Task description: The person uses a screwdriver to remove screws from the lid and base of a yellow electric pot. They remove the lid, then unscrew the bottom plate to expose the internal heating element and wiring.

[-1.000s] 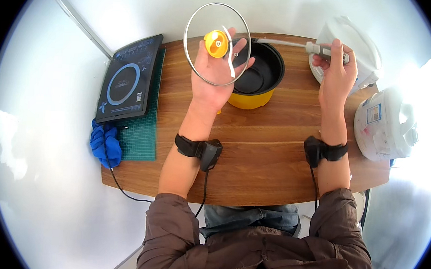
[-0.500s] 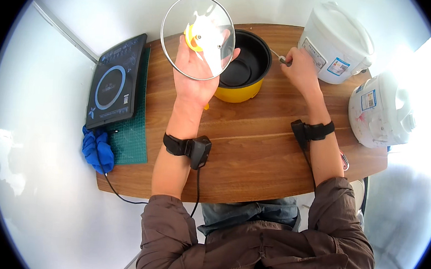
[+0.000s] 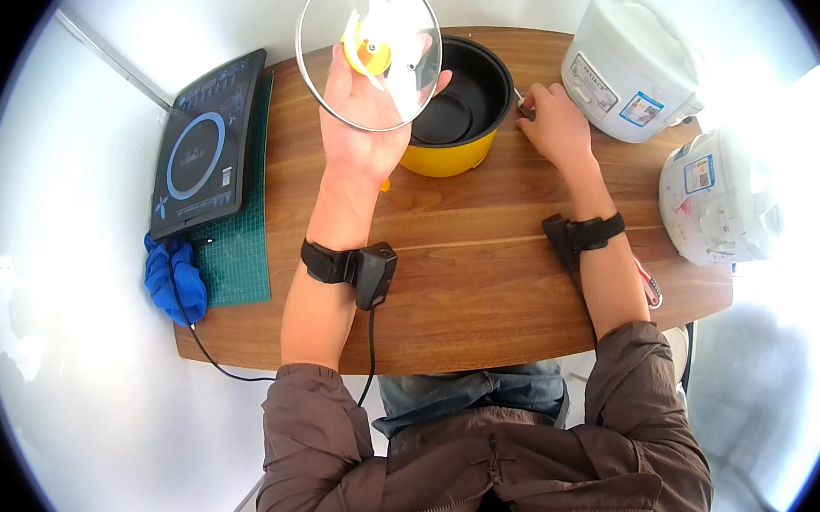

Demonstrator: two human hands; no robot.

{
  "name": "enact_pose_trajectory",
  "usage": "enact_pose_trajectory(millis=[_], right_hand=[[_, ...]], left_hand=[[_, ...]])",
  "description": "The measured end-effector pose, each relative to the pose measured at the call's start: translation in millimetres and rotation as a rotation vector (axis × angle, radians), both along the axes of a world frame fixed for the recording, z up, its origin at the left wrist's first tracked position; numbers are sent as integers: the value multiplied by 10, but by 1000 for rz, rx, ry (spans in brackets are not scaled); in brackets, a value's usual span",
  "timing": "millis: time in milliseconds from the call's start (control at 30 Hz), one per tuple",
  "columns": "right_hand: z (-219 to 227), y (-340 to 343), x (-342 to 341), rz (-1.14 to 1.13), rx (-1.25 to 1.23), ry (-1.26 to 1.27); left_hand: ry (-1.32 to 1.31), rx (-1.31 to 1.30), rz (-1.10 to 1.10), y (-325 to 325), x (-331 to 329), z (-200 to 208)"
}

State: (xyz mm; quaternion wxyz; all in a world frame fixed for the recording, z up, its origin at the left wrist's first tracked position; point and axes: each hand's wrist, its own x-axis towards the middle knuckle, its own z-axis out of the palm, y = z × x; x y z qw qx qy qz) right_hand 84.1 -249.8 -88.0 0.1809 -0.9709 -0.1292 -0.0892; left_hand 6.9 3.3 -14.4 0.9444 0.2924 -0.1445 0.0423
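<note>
The person's left hand [image 3: 366,127] is raised over the wooden table [image 3: 485,261], fingers curled up around the yellow knob [image 3: 366,52] of a round glass lid [image 3: 368,49], so the lid is held from beneath, clear of the pot and up in the air. The lid hangs just to the left of the yellow cooking pot [image 3: 457,109], its rim overlapping the pot's left edge from where I look, though not touching it as far as I can tell. The pot's dark inside looks empty. The lid is tilted so its face turns up toward the person's head; being round it has no real long axis, only the knob's stem, which runs roughly from the palm toward the camera. The right hand [image 3: 549,124] rests on the table just right of the pot, fingers bunched together around something small and metallic at the pot's rim; I cannot tell what it is or how tightly it is pinched. To handle the lid well, I would judge a firm grip on the knob matters, keeping the glass level and away from the pot's rim. Right of the pot stand two white rice cookers [image 3: 628,63]; well to its left lies a black induction hob [image 3: 205,145] on a green cutting mat [image 3: 236,255], with a blue cloth [image 3: 174,279] at the mat's near corner.
</note>
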Motion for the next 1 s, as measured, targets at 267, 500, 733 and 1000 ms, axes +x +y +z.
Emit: enact_pose_trajectory(millis=[267,500,733,1000], right_hand=[[29,-8,-47,14,26,25],[192,-179,-82,4,78,22],[814,-226,-342,83,-144,203],[936,-472,-515,258,-745,492]], left_hand=[[-11,98,-52,-19,18,-22],[4,127,-43,-56,15,3],[-7,113,-38,-40,-8,5],[10,86,-58,-35,33,-19]])
